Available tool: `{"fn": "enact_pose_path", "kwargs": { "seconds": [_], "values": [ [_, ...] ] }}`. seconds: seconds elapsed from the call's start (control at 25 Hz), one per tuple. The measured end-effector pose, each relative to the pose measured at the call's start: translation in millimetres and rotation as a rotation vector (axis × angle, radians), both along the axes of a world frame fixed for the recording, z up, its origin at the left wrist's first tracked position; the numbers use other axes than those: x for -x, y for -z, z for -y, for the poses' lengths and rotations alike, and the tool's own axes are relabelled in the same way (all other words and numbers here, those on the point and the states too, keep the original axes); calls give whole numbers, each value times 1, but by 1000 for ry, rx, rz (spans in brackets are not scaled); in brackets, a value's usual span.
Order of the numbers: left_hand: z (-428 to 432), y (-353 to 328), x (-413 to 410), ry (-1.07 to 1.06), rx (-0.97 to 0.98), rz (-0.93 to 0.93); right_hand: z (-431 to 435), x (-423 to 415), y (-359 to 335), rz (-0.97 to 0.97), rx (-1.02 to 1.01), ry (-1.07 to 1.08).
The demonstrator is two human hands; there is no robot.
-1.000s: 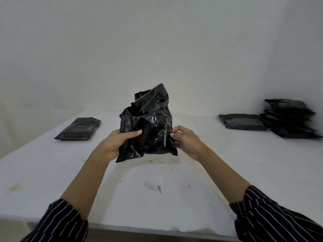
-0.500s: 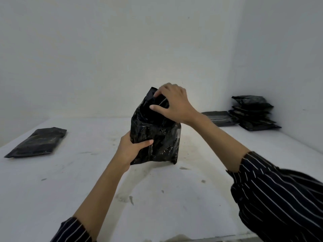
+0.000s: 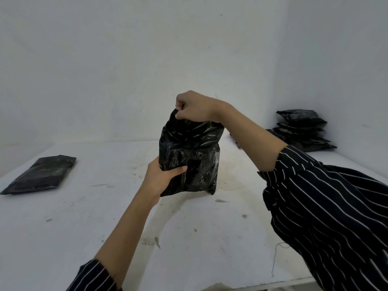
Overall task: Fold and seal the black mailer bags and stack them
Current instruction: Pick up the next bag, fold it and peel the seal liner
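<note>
Black glossy mailer bag (image 3: 189,156) held upright at frame centre, just over the white tabletop (image 3: 84,227): the left hand (image 3: 161,177) grips its lower left side, fingers curled round the plastic, while the right hand (image 3: 195,108) pinches the top edge, fingers tightly closed on it. One flat bag (image 3: 42,175) lies at middle left, and a stack of bags (image 3: 302,129) sits at right against the wall.

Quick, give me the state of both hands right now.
Left hand: grips the lower left side of the black mailer bag.
Right hand: pinches the bag's top edge.
</note>
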State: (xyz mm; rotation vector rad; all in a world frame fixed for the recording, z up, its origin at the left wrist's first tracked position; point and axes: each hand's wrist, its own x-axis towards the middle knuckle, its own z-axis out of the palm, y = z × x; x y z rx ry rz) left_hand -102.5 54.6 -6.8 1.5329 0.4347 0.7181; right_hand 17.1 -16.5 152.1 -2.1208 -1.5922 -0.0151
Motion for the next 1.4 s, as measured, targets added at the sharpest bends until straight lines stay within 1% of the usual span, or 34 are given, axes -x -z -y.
{"fn": "enact_pose_path", "kwargs": {
  "seconds": [0.16, 0.28, 0.36, 0.4, 0.52, 0.64, 0.72, 0.76, 0.84, 0.92, 1.08, 1.16, 1.2, 1.24, 1.28, 1.32, 1.4],
  "values": [
    [-1, 2, -3, 12, -7, -22, -10, 3, -13, -19, -130, -8],
    [-2, 4, -5, 9, -4, -53, -12, 4, -24, -110, -238, -43],
    [-4, 6, -4, 13, 10, -56, -9, 1, -27, -185, -235, -79],
    [-5, 7, -3, 19, 20, -55, -6, -3, -28, -173, -193, -66],
    [-7, 10, 0, 48, 43, -48, 7, -21, -32, -24, 47, 34],
    [-10, 13, 3, 76, 56, -47, 23, -38, -31, 33, 284, 29],
    [-13, 14, 3, 90, 55, -61, 29, -47, -31, 155, 402, 70],
    [-14, 14, 3, 90, 57, -71, 30, -51, -31, 225, 430, 81],
    [-17, 14, 2, 93, 62, -82, 31, -58, -33, 335, 425, 92],
    [-18, 14, 1, 106, 57, -86, 33, -63, -36, 393, 382, 114],
    [-16, 10, -2, 164, 76, -109, 33, -70, -36, 563, 248, 108],
    [-12, 10, -4, 186, 84, -125, 40, -67, -33, 639, 120, 105],
    [-10, 11, -5, 190, 82, -131, 44, -68, -31, 637, 22, 116],
    [-8, 12, -6, 191, 82, -134, 49, -70, -26, 594, -80, 143],
    [-5, 14, -6, 189, 95, -134, 55, -73, -20, 501, -178, 183],
    [-4, 17, -7, 188, 116, -133, 63, -75, -12, 354, -255, 217],
    [-2, 23, -8, 189, 162, -129, 81, -76, 13, -62, -313, 235]
  ]
}}
